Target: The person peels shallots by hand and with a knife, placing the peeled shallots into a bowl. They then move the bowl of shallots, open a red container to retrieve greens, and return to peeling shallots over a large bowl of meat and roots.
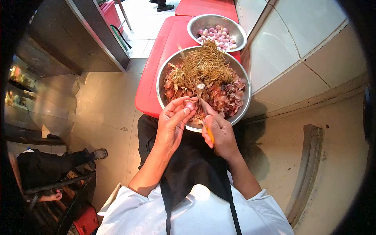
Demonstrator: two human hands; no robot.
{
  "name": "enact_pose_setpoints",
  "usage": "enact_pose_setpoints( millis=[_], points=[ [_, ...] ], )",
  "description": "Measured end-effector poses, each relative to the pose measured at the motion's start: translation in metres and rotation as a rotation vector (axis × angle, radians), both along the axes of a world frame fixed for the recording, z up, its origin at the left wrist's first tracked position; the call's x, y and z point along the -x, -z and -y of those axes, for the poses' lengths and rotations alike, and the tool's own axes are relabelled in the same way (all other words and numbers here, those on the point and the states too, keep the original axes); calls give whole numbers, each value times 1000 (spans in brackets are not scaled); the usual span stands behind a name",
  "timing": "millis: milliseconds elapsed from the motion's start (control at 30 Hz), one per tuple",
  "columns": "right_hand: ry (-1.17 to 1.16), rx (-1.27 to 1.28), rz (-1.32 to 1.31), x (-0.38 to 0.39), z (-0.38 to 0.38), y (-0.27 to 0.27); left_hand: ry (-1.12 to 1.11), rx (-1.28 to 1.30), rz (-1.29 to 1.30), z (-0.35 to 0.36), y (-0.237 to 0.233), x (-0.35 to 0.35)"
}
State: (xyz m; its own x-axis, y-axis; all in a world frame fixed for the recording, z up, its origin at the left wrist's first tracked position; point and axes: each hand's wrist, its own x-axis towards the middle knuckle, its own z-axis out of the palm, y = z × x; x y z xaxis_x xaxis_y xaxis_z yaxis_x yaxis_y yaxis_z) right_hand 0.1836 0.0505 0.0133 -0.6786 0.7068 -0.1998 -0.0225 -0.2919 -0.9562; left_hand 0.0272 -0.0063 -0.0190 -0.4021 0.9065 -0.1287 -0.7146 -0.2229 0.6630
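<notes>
Between the fingertips of my left hand (172,119) is a small pinkish shallot (190,105). My right hand (220,131) grips a knife with an orange handle (210,134), its blade pointing away from me beside the shallot. Both hands are over the near side of a large metal bowl (246,105). Inside it lie reddish shallot skins (234,98) and a tangled heap of dry, tan roots (205,64). A small white piece (201,86) rests on the heap near the blade. Behind stands a smaller metal bowl (242,33) holding several peeled shallots (219,36).
The bowls stand on a red table or bench (147,92). A tiled wall (280,66) runs close along the right. At lower left, another person's leg (58,162) and hand (57,195) show. Beyond the bench is a further person's shoe (165,8).
</notes>
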Motion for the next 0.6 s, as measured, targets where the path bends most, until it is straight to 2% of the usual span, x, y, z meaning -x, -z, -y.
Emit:
enact_pose_setpoints(
  millis=[167,267,367,467,600],
  points=[
    [-42,-165,92,3,5,1,-47,-8,5,1,7,-2],
    [-16,-269,88,8,5,5,-75,11,-123,3,14,1],
    [3,-206,79,9,7,3,-98,20,-146,3,9,-1],
    [11,58,-52,7,6,6,-48,21,-12,2,1,-1],
    [17,74,-46,4,3,5,-2,29,24,1,-1,0]
  ],
)
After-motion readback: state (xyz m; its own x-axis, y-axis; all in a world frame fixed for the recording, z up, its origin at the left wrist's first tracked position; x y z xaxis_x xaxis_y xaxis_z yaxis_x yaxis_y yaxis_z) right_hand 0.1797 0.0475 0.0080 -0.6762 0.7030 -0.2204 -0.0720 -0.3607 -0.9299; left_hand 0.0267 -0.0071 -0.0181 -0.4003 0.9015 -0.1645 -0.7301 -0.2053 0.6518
